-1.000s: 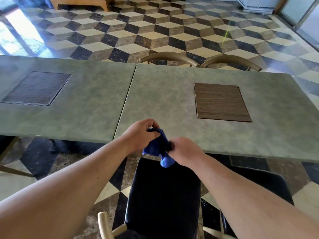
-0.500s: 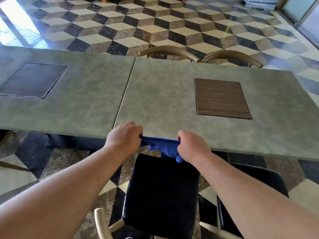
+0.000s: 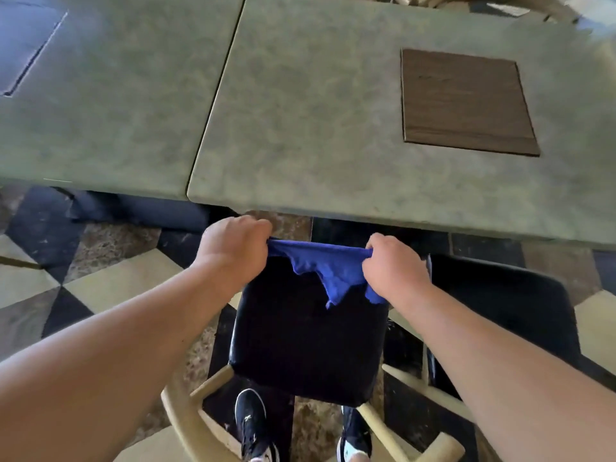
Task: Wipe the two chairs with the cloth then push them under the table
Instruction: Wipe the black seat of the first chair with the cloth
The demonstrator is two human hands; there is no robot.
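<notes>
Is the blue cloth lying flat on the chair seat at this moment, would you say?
No, the blue cloth is stretched in the air between the left hand and right hand, above the black chair seat.

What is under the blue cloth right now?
The black seat of the nearer chair lies below the cloth, stretched between both hands. The seat's far edge is hidden by the cloth.

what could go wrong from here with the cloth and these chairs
1. The blue cloth, pinched at its ends by the left hand and right hand, hangs ragged in the middle; unevenly spread, it may miss parts of the black padded chair seat.
2. The second black chair stands close alongside, so pushing one in might bump the other.
3. The person's black shoes sit near the pale wooden chair frame; possible trip.
</notes>
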